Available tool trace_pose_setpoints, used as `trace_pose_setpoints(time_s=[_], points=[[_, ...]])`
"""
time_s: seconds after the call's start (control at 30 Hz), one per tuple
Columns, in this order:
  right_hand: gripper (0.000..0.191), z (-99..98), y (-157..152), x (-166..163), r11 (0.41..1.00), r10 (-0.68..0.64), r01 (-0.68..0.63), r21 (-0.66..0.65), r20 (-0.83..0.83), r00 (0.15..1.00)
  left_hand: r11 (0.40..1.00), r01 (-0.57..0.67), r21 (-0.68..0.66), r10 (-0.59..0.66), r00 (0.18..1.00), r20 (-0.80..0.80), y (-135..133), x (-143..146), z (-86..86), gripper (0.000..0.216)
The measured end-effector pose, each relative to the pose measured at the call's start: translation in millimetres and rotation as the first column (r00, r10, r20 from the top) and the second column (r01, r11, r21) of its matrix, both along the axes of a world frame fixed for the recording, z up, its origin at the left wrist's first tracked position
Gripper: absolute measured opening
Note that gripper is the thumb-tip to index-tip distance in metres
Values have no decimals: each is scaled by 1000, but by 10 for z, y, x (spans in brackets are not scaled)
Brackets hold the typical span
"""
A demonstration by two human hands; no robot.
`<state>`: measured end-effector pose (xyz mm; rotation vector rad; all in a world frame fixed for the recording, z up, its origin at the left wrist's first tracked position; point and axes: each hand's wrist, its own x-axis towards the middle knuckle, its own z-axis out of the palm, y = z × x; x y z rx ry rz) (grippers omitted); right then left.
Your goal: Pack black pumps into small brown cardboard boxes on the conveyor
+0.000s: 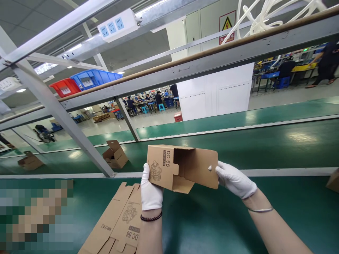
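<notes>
Above the green counter (pixel 212 225), both white-gloved hands hold one small cardboard carton (pixel 180 167) in the air. It is partly opened out, printed "DC 56" with a line drawing on its left panel, and its open end faces the camera with flaps spread. The left hand (pixel 150 192) is clasped around the carton's lower left corner, thumb on the printed face; a dark bead bracelet (pixel 150 218) sits on that wrist. The right hand (pixel 234 180) pinches the edge of the carton's right flap between its fingertips — a thin bangle (pixel 261 210) rings the right forearm.

Just below the left forearm, a stack of flat carton blanks (pixel 119 225) lies on the counter, the same "DC 56" print showing upside down on the top one. Beyond a pale rail, on the green conveyor belt (pixel 265 141), an opened carton (pixel 115 155) rests on its side, and a second one (pixel 29 161) lies farther left — both well apart from the hands.

A grey metal frame (pixel 60 116) crosses the view on a slant. High on it sit a white power strip (pixel 118 24), a blue bin (pixel 94 78) and a red bin (pixel 65 87) side by side. Far back, people sit at other workbenches; their hands are too small to make out.
</notes>
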<state>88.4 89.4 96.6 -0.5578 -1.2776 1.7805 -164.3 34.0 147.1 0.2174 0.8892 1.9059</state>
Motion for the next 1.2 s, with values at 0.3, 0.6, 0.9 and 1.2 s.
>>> trace_pose_setpoints(time_s=[0.3,0.6,0.9,1.2], points=[[49,-36,-12,-151,998,-51,45,-38,-172,984,999,47,16,-48,996,71,18,-25,-46,30],[57,-40,-44,-196,990,-124,115,-79,-120,985,999,29,14,-30,998,61,-5,-1,-10,33],[58,9,-66,-189,995,-92,86,-57,-101,991,1000,3,9,-4,998,64,-25,22,38,31],[53,20,-51,-191,990,-129,126,-64,-42,991,1000,-10,12,10,1000,9,-23,-13,-12,31]])
